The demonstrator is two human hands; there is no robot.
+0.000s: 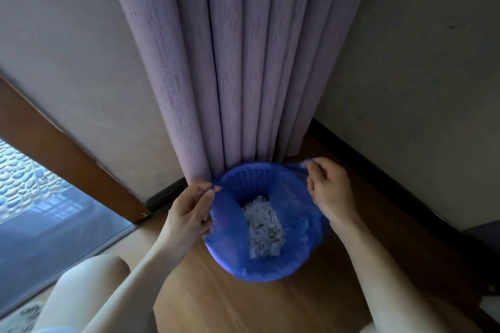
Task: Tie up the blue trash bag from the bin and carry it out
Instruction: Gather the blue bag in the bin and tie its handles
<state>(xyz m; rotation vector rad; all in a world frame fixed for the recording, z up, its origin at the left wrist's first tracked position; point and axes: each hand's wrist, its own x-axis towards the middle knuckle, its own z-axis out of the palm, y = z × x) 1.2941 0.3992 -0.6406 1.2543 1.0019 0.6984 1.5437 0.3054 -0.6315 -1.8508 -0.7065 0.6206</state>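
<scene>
A round blue perforated bin (pixel 251 177) stands on the wooden floor in a corner, lined with a thin blue trash bag (pixel 293 259). White shredded scraps (pixel 263 227) lie in the bottom of the bag. My left hand (pixel 189 213) pinches the bag's edge at the bin's left rim. At the right rim my right hand (pixel 328 189) pinches the bag's edge and lifts a stretched corner of it outward. The far part of the bin's inner wall shows bare, where the bag has come off the rim.
A purple pleated curtain (pixel 230 62) hangs right behind the bin, reaching the floor. Walls with dark skirting close the corner on the right. A wooden door frame (pixel 67 154) and a glass pane lie to the left. My knee (pixel 89 289) is at the lower left.
</scene>
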